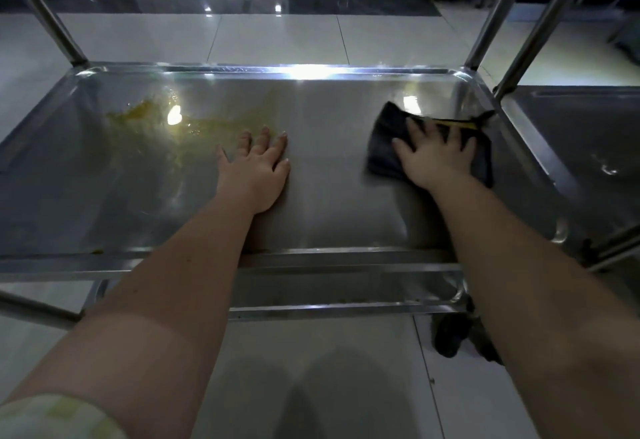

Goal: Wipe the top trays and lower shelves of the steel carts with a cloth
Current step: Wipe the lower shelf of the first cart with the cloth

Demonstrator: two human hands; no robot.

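**Lower shelf** (329, 203) of a steel cart: a shallow, rimmed, glossy tray, its near rim partly hidden by both forearms. A neighbouring cart's shelf (588, 133) is cropped at the right edge. Yellow smear (156, 120), thin and blotchy, at far left. Left hand (256, 168) lies flat on bare steel, fingers spread. Right hand (436, 158), fingers splayed, presses a dark, soft cloth (382, 151) onto the shelf's far right, its palm hiding the cloth's middle.

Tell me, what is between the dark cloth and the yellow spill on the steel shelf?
In the head view, the left hand lies flat between the dark folded cloth and the yellow smeared spill; otherwise bare steel shelf.
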